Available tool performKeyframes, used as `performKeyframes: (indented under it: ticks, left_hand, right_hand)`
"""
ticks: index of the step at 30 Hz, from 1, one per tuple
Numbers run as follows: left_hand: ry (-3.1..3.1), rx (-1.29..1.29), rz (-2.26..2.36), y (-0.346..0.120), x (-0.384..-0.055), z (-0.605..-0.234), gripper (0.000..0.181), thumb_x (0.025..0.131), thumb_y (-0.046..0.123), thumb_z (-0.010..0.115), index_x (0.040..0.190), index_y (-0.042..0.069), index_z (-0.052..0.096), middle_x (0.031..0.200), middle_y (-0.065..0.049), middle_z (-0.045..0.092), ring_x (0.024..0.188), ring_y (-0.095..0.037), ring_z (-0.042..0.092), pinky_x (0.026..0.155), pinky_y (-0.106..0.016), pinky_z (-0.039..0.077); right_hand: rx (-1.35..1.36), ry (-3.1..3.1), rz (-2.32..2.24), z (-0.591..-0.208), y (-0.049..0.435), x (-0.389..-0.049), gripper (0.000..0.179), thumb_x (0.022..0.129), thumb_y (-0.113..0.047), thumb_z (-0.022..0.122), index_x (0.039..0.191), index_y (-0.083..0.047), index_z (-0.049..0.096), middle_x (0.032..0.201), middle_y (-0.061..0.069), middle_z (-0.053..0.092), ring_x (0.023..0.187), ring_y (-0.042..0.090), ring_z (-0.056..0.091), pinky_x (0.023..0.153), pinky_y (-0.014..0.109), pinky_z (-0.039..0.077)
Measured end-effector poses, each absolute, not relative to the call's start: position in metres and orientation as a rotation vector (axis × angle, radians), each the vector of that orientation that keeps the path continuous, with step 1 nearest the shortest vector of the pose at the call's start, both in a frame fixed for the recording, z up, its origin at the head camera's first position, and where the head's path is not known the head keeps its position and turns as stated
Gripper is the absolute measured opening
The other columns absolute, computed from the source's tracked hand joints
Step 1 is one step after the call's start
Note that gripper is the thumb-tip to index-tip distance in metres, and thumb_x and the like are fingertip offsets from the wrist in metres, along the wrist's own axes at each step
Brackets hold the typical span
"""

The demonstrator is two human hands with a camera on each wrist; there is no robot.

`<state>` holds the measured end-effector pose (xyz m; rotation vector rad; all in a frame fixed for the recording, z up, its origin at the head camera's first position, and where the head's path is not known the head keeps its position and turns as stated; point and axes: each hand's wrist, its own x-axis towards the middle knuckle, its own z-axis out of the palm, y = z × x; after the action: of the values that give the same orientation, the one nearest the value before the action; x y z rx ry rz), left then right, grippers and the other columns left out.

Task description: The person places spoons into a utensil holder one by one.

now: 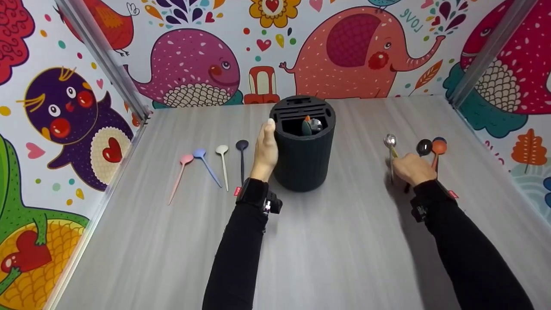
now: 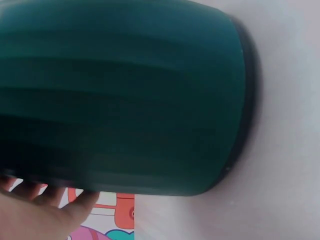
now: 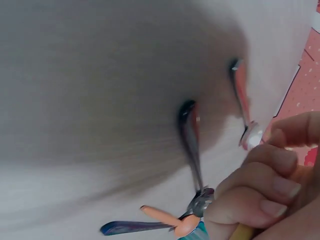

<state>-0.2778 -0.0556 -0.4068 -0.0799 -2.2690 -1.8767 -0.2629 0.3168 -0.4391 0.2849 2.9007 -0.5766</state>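
On the left of the surface (image 1: pixel 344 241), a pink spoon (image 1: pixel 186 159), a blue spoon (image 1: pixel 199 153), a white spoon (image 1: pixel 222 150) and a dark spoon (image 1: pixel 242 145) lie in a loose row. Next, the left hand (image 1: pixel 264 151) rests against an upright dark holder (image 1: pixel 301 165), its grip apart, fingers straight. A green utensil (image 1: pixel 306 128) and a silver utensil (image 1: pixel 316 125) stand in the holder's large compartment. Further right, a steel spoon (image 1: pixel 390 141) lies just beside the right hand (image 1: pixel 413 169), whose grip is clamped on a mostly hidden yellow handle (image 1: pixel 394 152). Last come a shiny dark spoon (image 1: pixel 424 147), an orange spoon (image 1: pixel 439 147) and a navy spoon (image 1: pixel 441 139), close together.
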Motion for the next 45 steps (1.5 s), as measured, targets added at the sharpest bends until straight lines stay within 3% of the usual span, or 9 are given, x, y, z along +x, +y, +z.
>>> performKeyframes:
  ticks: [6, 11, 18, 28, 45]
  left_hand:
    - [-2.269, -0.076, -1.866, -0.056, -0.278, -0.406, 0.063, 0.098, 0.046, 0.022, 0.146, 0.008, 0.036, 0.152, -0.010, 0.038, 0.142, -0.023, 0.033, 0.119, -0.037, 0.025]
    - [-2.267, -0.101, -1.847, -0.056, -0.279, -0.406, 0.062, 0.099, 0.044, 0.021, 0.146, 0.007, 0.035, 0.152, -0.010, 0.037, 0.143, -0.023, 0.032, 0.119, -0.035, 0.025]
    - [-2.260, -0.096, -1.859, -0.057, -0.279, -0.406, 0.063, 0.099, 0.045, 0.021, 0.147, 0.007, 0.034, 0.153, -0.010, 0.036, 0.143, -0.023, 0.031, 0.119, -0.035, 0.024]
    - [-2.251, -0.091, -1.857, -0.057, -0.279, -0.408, 0.061, 0.099, 0.043, 0.023, 0.146, 0.007, 0.036, 0.151, -0.010, 0.038, 0.142, -0.023, 0.033, 0.119, -0.035, 0.026]
    - [-2.271, -0.088, -1.865, -0.056, -0.279, -0.407, 0.060, 0.099, 0.046, 0.021, 0.146, 0.011, 0.037, 0.151, -0.008, 0.038, 0.142, -0.022, 0.033, 0.118, -0.037, 0.026]
  right_hand:
    - [0.275, 2.956, -0.779, -0.431, 0.303, -0.265, 0.041, 0.093, -0.042, 0.033, 0.074, -0.009, 0.048, 0.068, 0.006, 0.044, 0.061, 0.023, 0.044, 0.050, 0.031, 0.031]
    - [0.349, 2.899, -1.119, -0.420, 0.285, -0.272, 0.036, 0.092, -0.040, 0.037, 0.066, -0.016, 0.041, 0.065, -0.002, 0.036, 0.059, 0.017, 0.037, 0.053, 0.029, 0.030]
    - [0.300, 2.880, -1.481, -0.400, 0.258, -0.278, 0.039, 0.092, -0.034, 0.046, 0.057, -0.020, 0.034, 0.052, -0.011, 0.027, 0.046, 0.008, 0.027, 0.043, 0.026, 0.023]
    - [0.033, 2.720, -1.996, -0.376, 0.228, -0.275, 0.047, 0.094, -0.025, 0.048, 0.049, -0.018, 0.038, 0.040, -0.011, 0.032, 0.036, 0.005, 0.026, 0.035, 0.026, 0.019]
    - [-0.307, 2.347, -2.487, -0.329, 0.197, -0.269, 0.046, 0.094, -0.016, 0.048, 0.051, -0.014, 0.034, 0.042, -0.006, 0.026, 0.034, 0.009, 0.022, 0.036, 0.030, 0.010]
